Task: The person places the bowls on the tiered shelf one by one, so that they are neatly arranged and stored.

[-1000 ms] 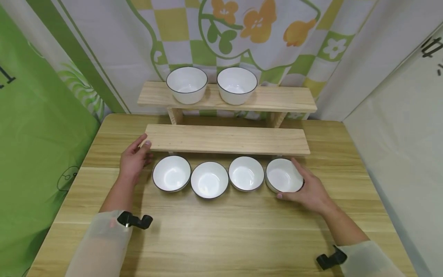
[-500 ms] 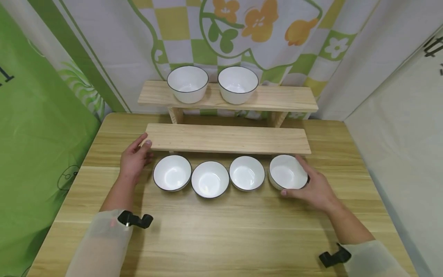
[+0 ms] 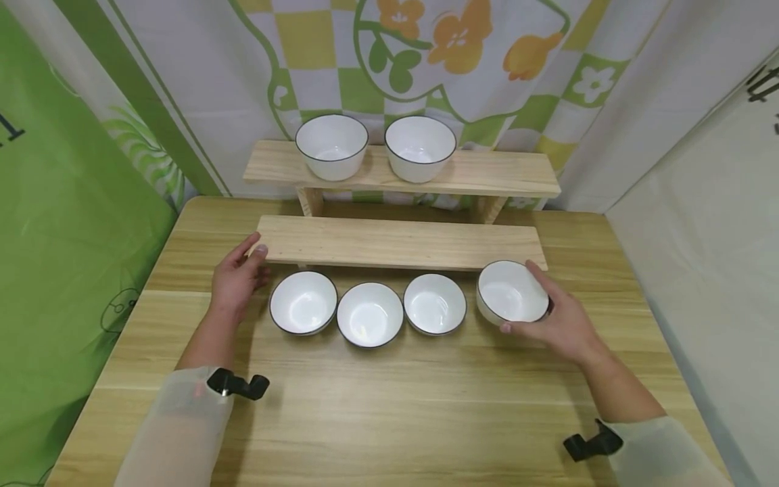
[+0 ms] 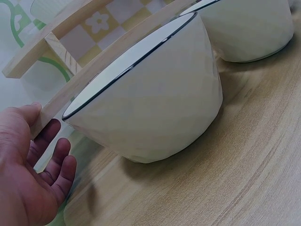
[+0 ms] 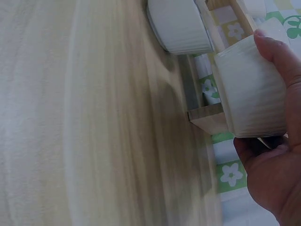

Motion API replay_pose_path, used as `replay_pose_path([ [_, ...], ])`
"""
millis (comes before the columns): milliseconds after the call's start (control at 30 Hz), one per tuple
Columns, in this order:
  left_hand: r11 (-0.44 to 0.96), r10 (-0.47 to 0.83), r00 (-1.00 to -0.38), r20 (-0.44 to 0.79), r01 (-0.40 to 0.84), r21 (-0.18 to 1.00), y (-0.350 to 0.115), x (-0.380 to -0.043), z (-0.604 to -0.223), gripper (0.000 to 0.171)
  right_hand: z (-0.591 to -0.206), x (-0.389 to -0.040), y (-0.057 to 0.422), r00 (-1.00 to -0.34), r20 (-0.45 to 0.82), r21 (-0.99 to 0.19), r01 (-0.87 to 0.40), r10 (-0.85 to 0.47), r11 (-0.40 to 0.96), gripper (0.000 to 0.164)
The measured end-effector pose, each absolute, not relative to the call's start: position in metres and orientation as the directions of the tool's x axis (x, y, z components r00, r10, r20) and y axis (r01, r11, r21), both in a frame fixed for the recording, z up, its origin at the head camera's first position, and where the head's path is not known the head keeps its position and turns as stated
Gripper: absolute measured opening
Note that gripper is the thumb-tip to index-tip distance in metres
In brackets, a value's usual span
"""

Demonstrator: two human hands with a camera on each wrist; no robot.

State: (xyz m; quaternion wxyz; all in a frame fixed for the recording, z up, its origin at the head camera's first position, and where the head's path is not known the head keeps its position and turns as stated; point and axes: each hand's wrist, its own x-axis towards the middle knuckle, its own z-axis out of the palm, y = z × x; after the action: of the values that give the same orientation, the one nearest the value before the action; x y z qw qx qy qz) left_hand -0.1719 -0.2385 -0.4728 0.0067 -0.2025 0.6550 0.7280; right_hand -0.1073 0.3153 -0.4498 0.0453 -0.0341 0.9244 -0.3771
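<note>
Behind the right hand (image 3: 562, 326), the held bowl (image 3: 512, 292) is partly hidden.

place: curtained booth | signs: printed backdrop (image 3: 341, 51), green cloth (image 3: 67, 243), wooden table (image 3: 389, 419)

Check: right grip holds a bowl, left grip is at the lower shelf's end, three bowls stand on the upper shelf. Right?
Wrong count: the head view shows two bowls on the upper shelf, not three. The right grip does hold a bowl; the left grip is at the lower shelf's end.
</note>
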Motion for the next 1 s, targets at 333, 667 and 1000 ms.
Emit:
replay_pose_path([
  [333,-0.149,-0.257,-0.915,-0.311,-0.281,0.948,-0.238,-0.174,-0.474,0.057,-0.435,-0.114,0.312,-0.997,-0.046,-0.73,-0.013,-0.068,0.683,0.125],
  [667,-0.139,-0.263,-0.912,-0.316,-0.288,0.947,-0.238,-0.172,-0.473,0.057,-0.424,-0.13,0.31,-0.998,-0.001,-0.764,-0.042,-0.066,0.644,0.122],
  [1000,-0.141,-0.249,-0.914,-0.321,-0.294,0.946,-0.238,-0.172,-0.471,0.057,-0.402,-0.147,0.302,-1.0,0.004,-0.826,-0.009,-0.01,0.564,0.117],
])
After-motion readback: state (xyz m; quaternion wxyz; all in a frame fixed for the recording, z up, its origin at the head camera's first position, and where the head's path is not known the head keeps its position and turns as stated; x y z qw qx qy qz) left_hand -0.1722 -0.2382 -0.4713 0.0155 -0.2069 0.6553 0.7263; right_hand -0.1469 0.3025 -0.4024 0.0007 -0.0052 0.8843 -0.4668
